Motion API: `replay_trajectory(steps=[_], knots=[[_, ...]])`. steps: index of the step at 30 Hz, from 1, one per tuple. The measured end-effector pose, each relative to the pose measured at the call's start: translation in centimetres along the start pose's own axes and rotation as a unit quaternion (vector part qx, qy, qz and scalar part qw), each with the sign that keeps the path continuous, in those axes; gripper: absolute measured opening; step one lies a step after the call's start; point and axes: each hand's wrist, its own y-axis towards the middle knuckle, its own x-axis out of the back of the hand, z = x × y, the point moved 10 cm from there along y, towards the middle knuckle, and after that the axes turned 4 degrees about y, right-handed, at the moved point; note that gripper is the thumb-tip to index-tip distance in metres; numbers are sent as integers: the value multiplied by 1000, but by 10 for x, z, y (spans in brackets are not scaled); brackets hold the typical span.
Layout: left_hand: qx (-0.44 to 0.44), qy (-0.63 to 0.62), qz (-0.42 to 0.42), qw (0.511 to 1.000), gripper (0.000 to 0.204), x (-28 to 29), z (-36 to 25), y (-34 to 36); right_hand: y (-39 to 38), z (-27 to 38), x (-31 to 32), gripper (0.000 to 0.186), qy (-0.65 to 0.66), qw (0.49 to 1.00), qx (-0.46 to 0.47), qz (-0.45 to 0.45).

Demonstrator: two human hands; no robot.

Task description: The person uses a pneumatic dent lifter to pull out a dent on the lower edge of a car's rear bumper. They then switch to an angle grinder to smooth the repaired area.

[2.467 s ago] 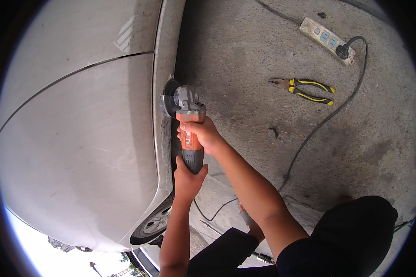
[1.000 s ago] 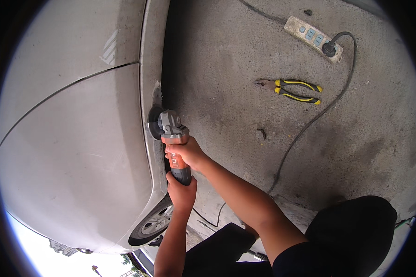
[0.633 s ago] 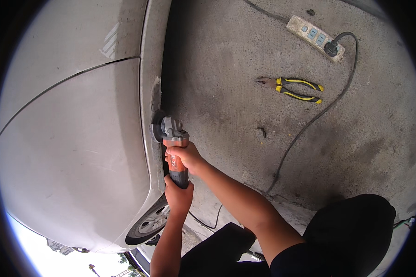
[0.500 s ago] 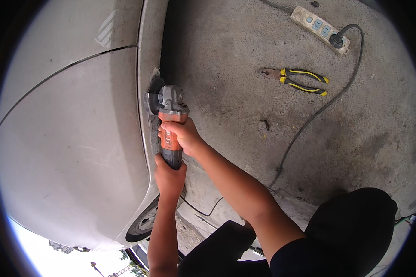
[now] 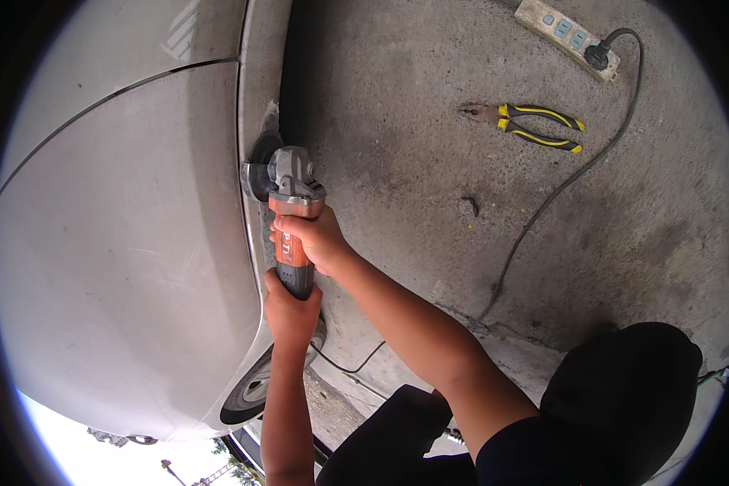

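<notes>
An angle grinder [image 5: 295,247] with an orange body and grey metal head is in both my hands. My right hand [image 5: 316,239] wraps round the orange body just behind the head. Further back, my left hand [image 5: 292,312] closes on the dark rear end. The dark grinding disc [image 5: 265,154], partly behind a metal guard, is at the lower edge of a pale car body [image 5: 130,227]. A scraped grey patch [image 5: 270,117] shows on that edge just beyond the disc. Whether the disc spins or touches the metal, I cannot tell.
Pliers [image 5: 526,127] with black and yellow handles lie on the concrete floor [image 5: 397,186]. A power strip [image 5: 571,39] with a black plug stands at the far right, its cable [image 5: 559,194] trailing nearer. A car wheel [image 5: 251,391] is at the near left.
The view has shifted a little, so the floor things sit higher and further right. Against the car's edge, the grinder has moved slightly toward the wheel. Both hands keep their hold.
</notes>
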Motion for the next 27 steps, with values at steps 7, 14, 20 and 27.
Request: replay_trajectory(steps=[7, 14, 20, 27], knots=[[41, -49, 14, 998, 66, -34, 45, -48, -29, -49, 20, 37, -61, 996, -68, -2], [17, -77, -15, 997, 61, -29, 17, -21, -12, -12, 7, 34, -74, 997, 4, 26], [34, -60, -59, 996, 60, -14, 27, -38, -24, -18, -11, 30, -65, 997, 1, 38], [-13, -30, -39, 999, 58, -19, 10, -41, -29, -8, 9, 33, -30, 999, -31, -6]])
